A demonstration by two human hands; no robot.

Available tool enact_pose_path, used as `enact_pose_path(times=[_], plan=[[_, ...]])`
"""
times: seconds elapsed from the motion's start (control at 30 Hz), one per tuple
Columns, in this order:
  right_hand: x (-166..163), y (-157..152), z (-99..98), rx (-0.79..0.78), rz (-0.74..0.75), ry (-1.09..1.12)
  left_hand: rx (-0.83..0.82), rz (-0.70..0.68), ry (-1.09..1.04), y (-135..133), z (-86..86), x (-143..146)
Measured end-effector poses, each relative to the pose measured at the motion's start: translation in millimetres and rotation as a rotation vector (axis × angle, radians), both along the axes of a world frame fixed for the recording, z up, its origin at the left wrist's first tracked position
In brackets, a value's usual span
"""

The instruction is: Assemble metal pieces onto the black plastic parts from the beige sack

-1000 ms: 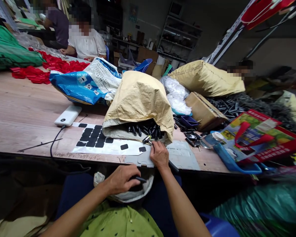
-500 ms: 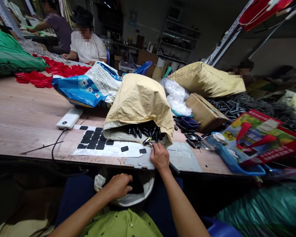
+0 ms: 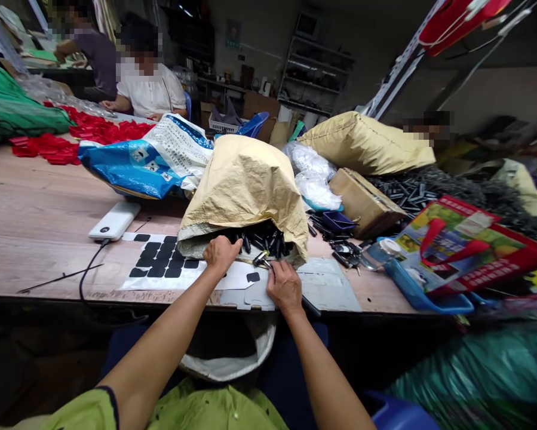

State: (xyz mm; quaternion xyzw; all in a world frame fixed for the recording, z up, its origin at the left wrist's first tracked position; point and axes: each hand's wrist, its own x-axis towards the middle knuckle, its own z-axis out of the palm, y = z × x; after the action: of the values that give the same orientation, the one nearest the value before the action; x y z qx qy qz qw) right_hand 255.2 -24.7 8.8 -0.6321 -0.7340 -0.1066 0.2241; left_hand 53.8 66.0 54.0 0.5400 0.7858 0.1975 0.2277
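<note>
My left hand (image 3: 221, 253) reaches into the mouth of a tan woven sack (image 3: 245, 185) lying on the wooden table (image 3: 39, 221), its fingers curled among the small black parts (image 3: 268, 242) spilling out. My right hand (image 3: 284, 286) rests at the table edge, pinching a small metal tool (image 3: 261, 258) against a grey plate (image 3: 326, 283). A white sheet of black adhesive pads (image 3: 165, 263) lies just left of my left hand. A white bag (image 3: 232, 358) sits open in my lap.
A white power bank (image 3: 113, 220) with a black cable lies at the left. A blue-white sack (image 3: 147, 158), red parts (image 3: 93, 128), a cardboard box (image 3: 362, 203), a colourful bag in a blue tray (image 3: 456, 251) and seated people surround the work spot.
My left hand left the lap bag, where it dropped a black part, and rose to the sack's mouth. My right hand stayed in place with the tool.
</note>
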Motion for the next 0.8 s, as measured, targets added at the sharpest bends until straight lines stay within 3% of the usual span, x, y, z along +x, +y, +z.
enact_pose_path(times=[0.27, 0.37, 0.5, 0.57, 0.8], plan=[[0, 0, 0.0, 0.001, 0.004, 0.006, 0.062, -0.069, -0.043, -13, 0.3, -6], [0, 0, 0.6, -0.002, 0.003, 0.003, 0.173, -0.279, -0.011, -27, -0.4, -18], [-1, -1, 1.5, -0.005, -0.002, 0.002, 0.252, -0.692, 0.039, -41, -11.0, -27], [-1, -1, 2.2, -0.007, -0.003, 0.007, 0.271, -0.797, 0.017, -44, -20.4, -28], [0, -2, 2.5, -0.019, 0.011, 0.026, 0.408, -0.755, -0.027, -47, -47.2, -24]])
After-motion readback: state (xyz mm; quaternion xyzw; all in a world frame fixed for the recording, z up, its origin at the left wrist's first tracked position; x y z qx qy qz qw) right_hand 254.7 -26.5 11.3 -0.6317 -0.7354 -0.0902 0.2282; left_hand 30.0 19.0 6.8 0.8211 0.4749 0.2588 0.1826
